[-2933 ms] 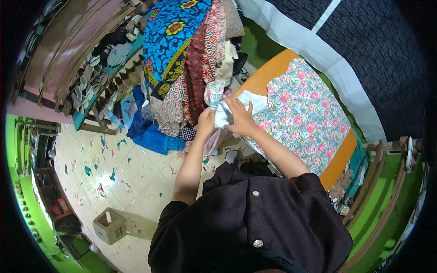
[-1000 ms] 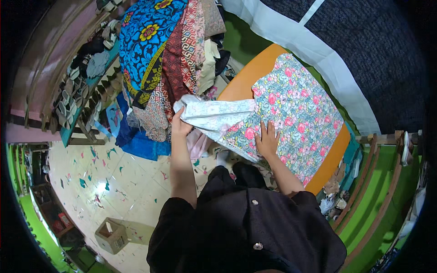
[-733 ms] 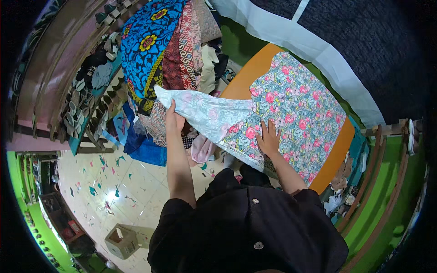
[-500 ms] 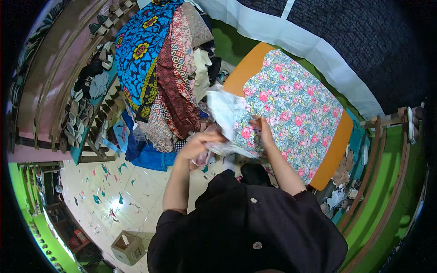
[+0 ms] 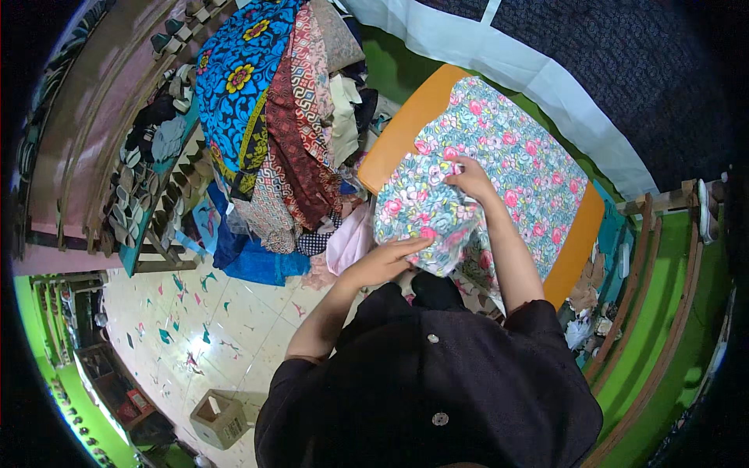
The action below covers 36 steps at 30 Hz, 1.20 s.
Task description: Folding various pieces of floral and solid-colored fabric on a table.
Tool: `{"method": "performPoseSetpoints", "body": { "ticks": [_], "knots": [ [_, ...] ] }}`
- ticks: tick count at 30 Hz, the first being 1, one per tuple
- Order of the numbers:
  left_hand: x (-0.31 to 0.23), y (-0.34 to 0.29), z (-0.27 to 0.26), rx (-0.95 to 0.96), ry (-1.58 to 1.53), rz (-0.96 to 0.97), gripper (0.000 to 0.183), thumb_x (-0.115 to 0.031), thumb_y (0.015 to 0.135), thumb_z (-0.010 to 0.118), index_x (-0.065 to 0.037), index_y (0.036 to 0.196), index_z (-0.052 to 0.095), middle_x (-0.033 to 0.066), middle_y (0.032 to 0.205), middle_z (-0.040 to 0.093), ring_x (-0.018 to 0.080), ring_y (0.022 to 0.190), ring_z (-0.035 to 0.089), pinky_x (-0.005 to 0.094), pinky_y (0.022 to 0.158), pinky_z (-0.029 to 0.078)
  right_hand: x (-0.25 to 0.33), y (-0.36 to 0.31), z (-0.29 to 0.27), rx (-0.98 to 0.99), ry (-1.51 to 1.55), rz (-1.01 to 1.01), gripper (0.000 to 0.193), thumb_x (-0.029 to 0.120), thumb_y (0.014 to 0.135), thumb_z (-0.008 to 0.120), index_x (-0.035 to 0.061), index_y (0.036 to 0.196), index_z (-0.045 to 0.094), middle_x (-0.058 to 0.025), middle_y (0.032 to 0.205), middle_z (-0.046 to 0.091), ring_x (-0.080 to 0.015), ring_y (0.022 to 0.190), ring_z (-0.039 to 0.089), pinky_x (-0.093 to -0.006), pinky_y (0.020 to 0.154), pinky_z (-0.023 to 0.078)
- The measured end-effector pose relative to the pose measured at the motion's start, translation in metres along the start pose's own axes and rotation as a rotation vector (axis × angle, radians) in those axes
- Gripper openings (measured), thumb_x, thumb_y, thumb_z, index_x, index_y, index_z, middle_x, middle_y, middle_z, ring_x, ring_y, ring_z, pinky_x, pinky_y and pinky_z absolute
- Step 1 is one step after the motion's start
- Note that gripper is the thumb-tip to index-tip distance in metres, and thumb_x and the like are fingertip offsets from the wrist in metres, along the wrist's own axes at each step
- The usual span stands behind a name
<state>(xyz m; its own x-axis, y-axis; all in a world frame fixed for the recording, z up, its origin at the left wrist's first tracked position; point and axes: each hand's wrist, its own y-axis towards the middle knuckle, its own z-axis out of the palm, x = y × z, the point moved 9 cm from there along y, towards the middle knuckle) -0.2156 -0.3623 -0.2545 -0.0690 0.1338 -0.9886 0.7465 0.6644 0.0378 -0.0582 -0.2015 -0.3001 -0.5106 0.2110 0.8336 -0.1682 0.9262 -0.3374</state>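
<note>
A floral fabric [image 5: 515, 175] in pink, white and grey-green is spread over an orange table [image 5: 406, 132]. Its near-left part is lifted and bunched toward me, with the printed side showing. At that raised part's lower left edge, my left hand [image 5: 378, 264] closes on the cloth, fingers over it. Farther in, my right hand [image 5: 472, 181] pinches a fold of the same fabric between thumb and fingers. The underside of the fold is hidden.
A tall heap of patterned cloths [image 5: 246, 101] stands left of the table. Blue cloth [image 5: 265, 265] and pink cloth [image 5: 349, 238] lie low beside it. Shoe racks [image 5: 156, 187] line the left wall. Scraps litter the tiled floor [image 5: 250, 312], near a beige bin [image 5: 218, 420]. A dark curtain [image 5: 593, 86] hangs behind.
The pale underside that was flipped up now faces away, and the floral print shows there. My right hand has moved up and now grips the fabric; my left has shifted right and down.
</note>
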Motion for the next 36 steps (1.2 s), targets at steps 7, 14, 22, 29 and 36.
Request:
{"method": "performPoseSetpoints", "body": {
  "ticks": [7,14,22,29,36],
  "knots": [
    [0.065,0.024,0.066,0.116,0.349,-0.096,0.041,-0.025,0.092,0.040,-0.015,0.132,0.039,0.0091,0.134,0.040,0.0277,0.126,0.034,0.0548,0.101,0.019,-0.064,-0.005,-0.012,-0.153,-0.230,-0.054,0.059,0.009,0.060,0.071,0.0101,0.115,0.054,-0.0125,0.095,0.060,-0.0241,0.086,0.057,-0.0325,0.076,0.045],
    [0.060,0.040,0.095,0.128,0.534,0.009,0.041,-0.024,0.090,0.041,-0.020,0.131,0.039,0.0096,0.131,0.043,0.0275,0.122,0.039,0.0537,0.097,0.027,-0.081,-0.022,-0.028,-0.201,-0.144,0.078,0.052,0.009,0.058,0.071,0.0070,0.109,0.057,-0.0124,0.089,0.060,-0.0228,0.078,0.057,-0.0327,0.070,0.045],
    [0.064,0.057,0.122,0.263,0.513,0.030,0.049,-0.026,0.087,0.049,-0.018,0.134,0.035,0.0152,0.134,0.037,0.0290,0.125,0.035,0.0467,0.102,0.024,-0.098,-0.039,-0.051,-0.432,-0.200,-0.101,0.045,0.007,0.064,0.066,0.0065,0.108,0.056,-0.0128,0.085,0.059,-0.0235,0.075,0.058,-0.0318,0.070,0.046],
    [0.077,0.016,-0.022,-0.666,0.342,-0.079,0.051,-0.008,0.071,0.061,0.002,0.119,0.046,0.0186,0.115,0.050,0.0312,0.107,0.047,0.0377,0.094,0.036,-0.063,-0.118,-0.065,-0.831,-0.444,-0.090,0.041,0.015,0.081,0.050,0.0083,0.121,0.046,-0.0161,0.125,0.043,-0.0318,0.120,0.037,-0.0556,0.099,0.017],
    [0.164,-0.023,-0.067,-1.074,0.137,-0.267,0.062,-0.012,0.067,0.072,0.007,0.114,0.036,0.0176,0.109,0.041,0.0259,0.104,0.043,0.0349,0.092,0.034,-0.124,-0.164,0.030,-0.381,-0.825,0.059,0.048,0.037,0.087,0.044,0.0232,0.133,0.037,-0.0121,0.141,0.028,-0.0298,0.128,0.029,-0.0638,0.096,0.017]
  ]
}}
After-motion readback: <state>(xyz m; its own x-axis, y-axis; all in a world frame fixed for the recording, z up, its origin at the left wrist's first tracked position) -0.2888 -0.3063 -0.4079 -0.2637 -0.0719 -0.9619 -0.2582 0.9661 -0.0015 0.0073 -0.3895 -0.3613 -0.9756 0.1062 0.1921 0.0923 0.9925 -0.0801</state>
